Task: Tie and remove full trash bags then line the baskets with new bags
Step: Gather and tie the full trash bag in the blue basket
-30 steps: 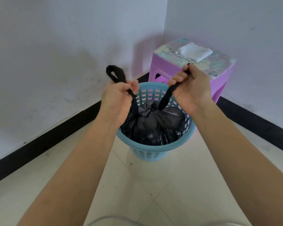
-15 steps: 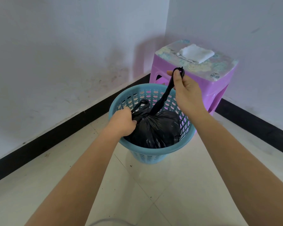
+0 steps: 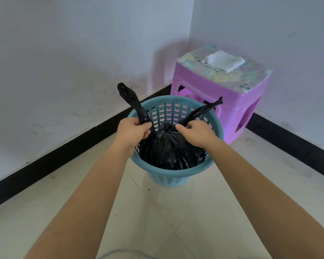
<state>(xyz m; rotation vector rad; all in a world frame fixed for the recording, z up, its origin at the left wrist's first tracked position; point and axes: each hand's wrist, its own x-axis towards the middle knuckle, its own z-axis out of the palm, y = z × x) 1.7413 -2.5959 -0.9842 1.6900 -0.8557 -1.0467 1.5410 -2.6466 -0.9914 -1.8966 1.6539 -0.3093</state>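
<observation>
Black trash bag (image 3: 168,150) seated inside blue basket (image 3: 176,173), knot at top. Left hand (image 3: 133,130) grips left tail (image 3: 132,101); right hand (image 3: 196,132) pinches right tail (image 3: 204,111). Both grips closed tight.

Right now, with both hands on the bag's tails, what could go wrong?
1. Left hand and right hand each grip a thin twisted tail near the knot; a hard pull could tear the bag.
2. The knot looks like one crossing; it may slip when lifted.
3. The bag sits snug in the basket, which might lift with it.
</observation>
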